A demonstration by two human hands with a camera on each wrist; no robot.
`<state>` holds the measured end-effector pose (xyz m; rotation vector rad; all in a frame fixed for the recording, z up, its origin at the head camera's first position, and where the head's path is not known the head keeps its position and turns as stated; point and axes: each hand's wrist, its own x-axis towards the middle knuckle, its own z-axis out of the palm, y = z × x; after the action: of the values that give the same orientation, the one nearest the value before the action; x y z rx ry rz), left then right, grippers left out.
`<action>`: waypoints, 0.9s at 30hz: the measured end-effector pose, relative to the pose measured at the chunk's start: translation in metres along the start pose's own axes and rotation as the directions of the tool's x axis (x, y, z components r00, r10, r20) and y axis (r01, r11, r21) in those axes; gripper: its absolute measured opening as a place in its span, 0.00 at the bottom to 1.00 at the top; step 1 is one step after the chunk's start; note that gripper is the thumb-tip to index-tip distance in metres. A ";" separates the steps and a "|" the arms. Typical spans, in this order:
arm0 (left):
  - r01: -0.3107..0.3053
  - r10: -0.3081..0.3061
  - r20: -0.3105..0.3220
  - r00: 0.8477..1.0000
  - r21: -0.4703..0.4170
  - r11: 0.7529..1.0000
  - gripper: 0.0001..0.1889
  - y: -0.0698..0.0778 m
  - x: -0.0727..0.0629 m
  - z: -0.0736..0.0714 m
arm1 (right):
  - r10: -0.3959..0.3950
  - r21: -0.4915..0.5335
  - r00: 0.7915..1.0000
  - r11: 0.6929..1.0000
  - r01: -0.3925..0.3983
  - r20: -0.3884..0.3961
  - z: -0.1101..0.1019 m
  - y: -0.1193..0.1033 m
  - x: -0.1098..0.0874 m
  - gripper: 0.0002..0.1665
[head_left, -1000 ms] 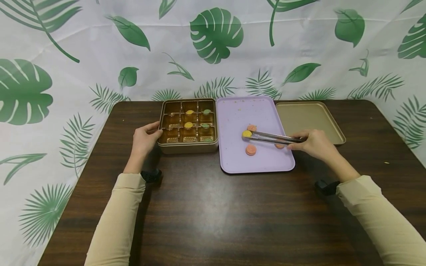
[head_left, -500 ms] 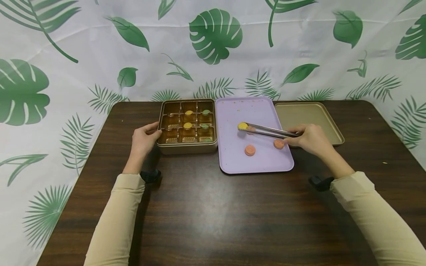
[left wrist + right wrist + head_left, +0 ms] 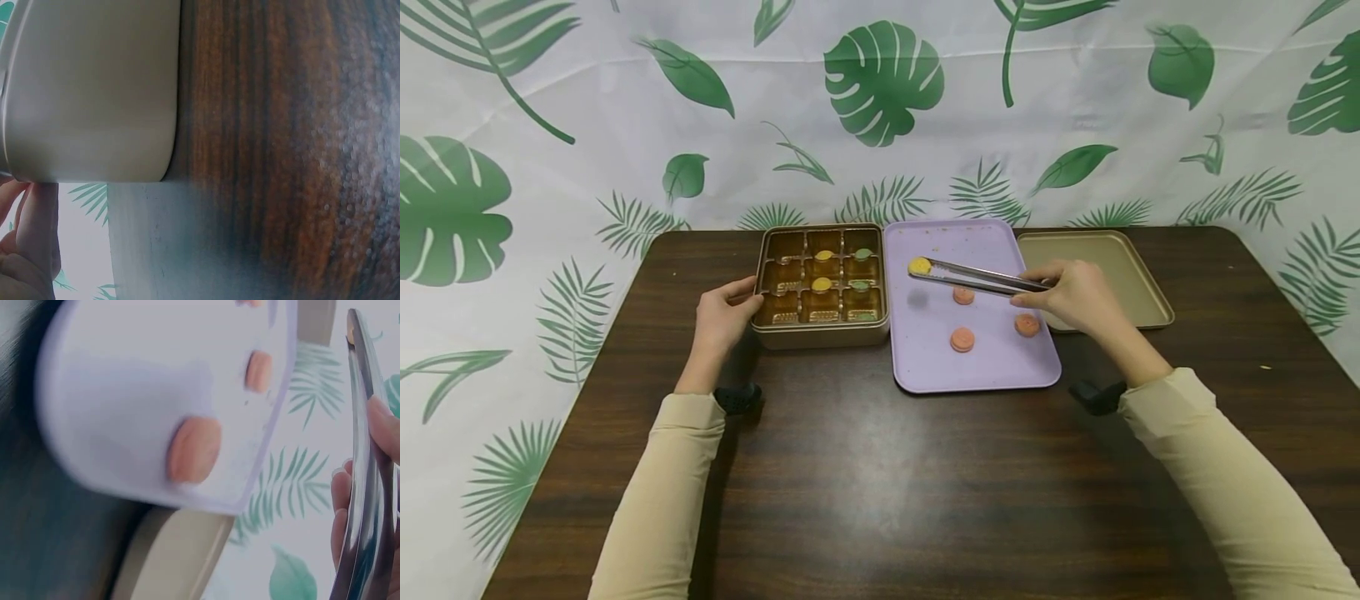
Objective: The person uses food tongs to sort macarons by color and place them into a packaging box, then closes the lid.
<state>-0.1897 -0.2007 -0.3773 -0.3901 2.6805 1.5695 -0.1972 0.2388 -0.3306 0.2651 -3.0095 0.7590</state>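
Note:
My right hand (image 3: 1071, 292) grips a pair of metal tongs (image 3: 977, 277), whose tips pinch a yellow macaron (image 3: 919, 266) above the lilac tray (image 3: 925, 367). The macaron's shadow falls on the tray below it. On that tray sit three pink macarons, one (image 3: 962, 339) near the front, one (image 3: 963, 295) behind it, one (image 3: 1027, 325) to the right. At the left side of a gold tin (image 3: 820, 336), my left hand (image 3: 724, 315) holds the rim with thumb and fingers. A divided insert fills the tin, with yellow macarons (image 3: 822, 284) in its middle column and green ones (image 3: 862, 254) in the right column.
A shallow gold lid (image 3: 1093, 258) lies right of the tray, partly under its edge. Crumbs are scattered over the tray's far end. The dark wooden table (image 3: 880, 483) ends at a white cloth with green leaves (image 3: 880, 83) behind.
My right hand has lifted the yellow macaron in the tongs off the tray and carried it left and toward the back. The left hand stays at the tin.

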 end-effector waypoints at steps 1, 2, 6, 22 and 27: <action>0.002 -0.002 0.000 1.000 -0.001 1.000 0.22 0.000 0.000 0.000 | 0.000 0.000 1.000 1.000 0.000 0.004 0.001 -0.003 0.001 0.26; 0.003 -0.003 -0.001 1.000 -0.004 1.000 0.22 0.000 0.000 0.000 | -0.001 0.002 1.000 1.000 0.001 0.009 0.001 -0.006 0.002 0.26; 0.008 -0.008 0.000 1.000 -0.006 1.000 0.23 -0.001 0.000 0.000 | -0.021 0.016 0.999 1.000 0.021 0.030 0.006 -0.018 0.007 0.26; 0.008 -0.008 -0.008 1.000 0.009 1.000 0.22 -0.001 0.002 0.002 | -0.155 0.089 0.985 0.985 0.148 0.076 0.037 -0.058 0.019 0.22; 0.006 -0.006 -0.008 1.000 0.005 1.000 0.22 -0.001 0.002 0.001 | -0.169 0.102 0.980 0.982 0.158 0.105 0.046 -0.068 0.020 0.21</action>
<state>-0.1920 -0.2004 -0.3788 -0.4041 2.6863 1.5623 -0.2044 0.1551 -0.3385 0.5695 -3.0103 0.8977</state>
